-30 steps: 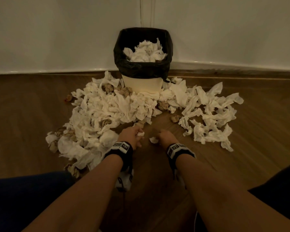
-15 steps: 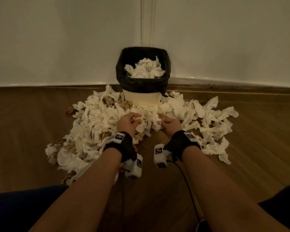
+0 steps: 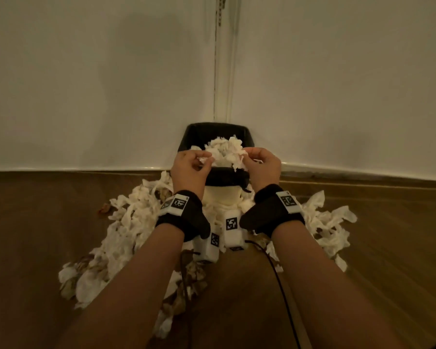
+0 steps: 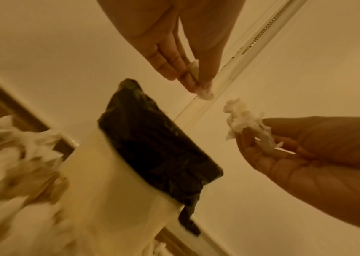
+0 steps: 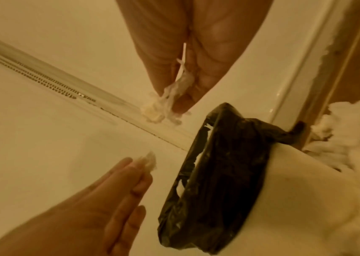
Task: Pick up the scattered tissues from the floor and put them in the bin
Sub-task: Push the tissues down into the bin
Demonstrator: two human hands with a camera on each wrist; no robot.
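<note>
A cream bin (image 3: 220, 195) with a black liner (image 3: 227, 178) stands in the wall corner, heaped with white tissues (image 3: 224, 149). Both hands are raised over its front rim. My left hand (image 3: 205, 160) pinches a small tissue scrap (image 4: 205, 95) between thumb and fingertips. My right hand (image 3: 247, 157) pinches a larger crumpled tissue (image 5: 162, 108), which in the left wrist view (image 4: 243, 119) sticks out past its fingers. Scattered white and brownish tissues (image 3: 134, 222) cover the floor around the bin's foot.
White walls meet at a corner seam (image 3: 222, 71) right behind the bin. More tissues (image 3: 330, 222) lie to the bin's right. Brown wooden floor (image 3: 35, 235) stretches on both sides. A black cable (image 3: 280, 280) hangs from my right wrist.
Both hands have risen from the floor pile to above the bin, each carrying a tissue piece. The head view has tilted up towards the wall.
</note>
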